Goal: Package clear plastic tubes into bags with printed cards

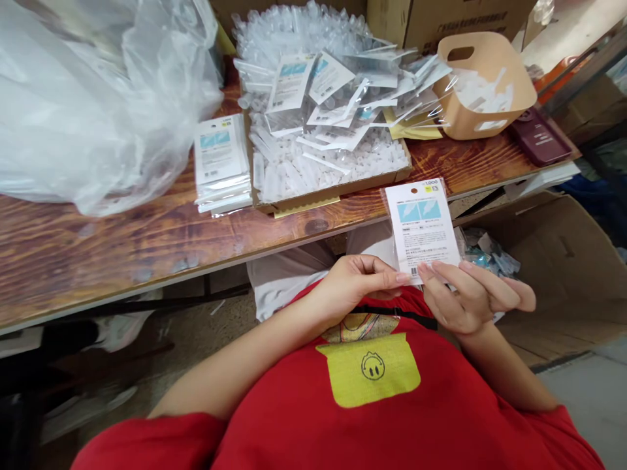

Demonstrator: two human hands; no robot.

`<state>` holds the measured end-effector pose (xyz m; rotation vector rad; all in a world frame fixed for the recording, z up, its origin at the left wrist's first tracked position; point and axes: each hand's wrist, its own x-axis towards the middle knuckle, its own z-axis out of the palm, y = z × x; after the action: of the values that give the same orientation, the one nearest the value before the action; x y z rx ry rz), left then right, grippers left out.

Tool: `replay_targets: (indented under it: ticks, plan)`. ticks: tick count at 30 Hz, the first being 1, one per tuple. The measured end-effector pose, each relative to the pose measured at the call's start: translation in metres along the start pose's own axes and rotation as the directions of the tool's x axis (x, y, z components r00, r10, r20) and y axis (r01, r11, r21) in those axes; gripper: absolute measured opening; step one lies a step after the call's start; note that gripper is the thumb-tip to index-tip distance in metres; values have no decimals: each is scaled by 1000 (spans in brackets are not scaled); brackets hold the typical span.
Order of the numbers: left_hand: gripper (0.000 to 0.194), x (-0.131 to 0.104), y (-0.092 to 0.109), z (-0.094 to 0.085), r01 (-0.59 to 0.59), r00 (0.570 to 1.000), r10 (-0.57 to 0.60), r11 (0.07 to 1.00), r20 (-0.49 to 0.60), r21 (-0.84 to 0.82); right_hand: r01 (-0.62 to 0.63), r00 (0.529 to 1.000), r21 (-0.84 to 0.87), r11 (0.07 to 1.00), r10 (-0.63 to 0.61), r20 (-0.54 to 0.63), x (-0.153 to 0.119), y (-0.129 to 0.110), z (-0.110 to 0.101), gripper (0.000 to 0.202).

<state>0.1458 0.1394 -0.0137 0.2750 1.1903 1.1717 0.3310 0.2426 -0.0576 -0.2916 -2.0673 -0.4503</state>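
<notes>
Both of my hands pinch the lower edge of one white printed packet, held upright in front of my red shirt, past the table's front edge. My left hand has thumb and fingers closed on its bottom left corner. At the bottom right, my right hand grips it between thumb and fingers, the other fingers reaching out to the right. Two blue pictures and a hang hole show on the packet's card. On the table, a stack of similar packets lies left of a shallow cardboard tray.
The tray holds many small translucent plastic pieces and loose card packets. Right of it stand a tan bin with white pieces and a dark red phone. A large plastic bag covers the left; an open carton sits lower right.
</notes>
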Motion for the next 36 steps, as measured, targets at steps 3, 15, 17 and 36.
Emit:
replay_targets:
  ticks: [3, 15, 17, 36]
  plan:
    - [42, -4, 0, -3, -84, 996, 81, 991, 34, 106, -85, 996, 22, 996, 85, -25, -3, 0, -1, 26]
    - [18, 3, 31, -17, -515, 640, 757, 297, 130, 804, -277, 948, 249, 928, 222, 227, -14, -3, 33, 24]
    - [10, 10, 36, -11, -516, 626, 749, 190, 217, 835, -78, 997, 112, 991, 77, 8, -6, -5, 39, 22]
    - [11, 33, 17, -6, -327, 608, 756, -40, 242, 944, 53, 997, 77, 996, -48, -62, -15, -4, 62, 12]
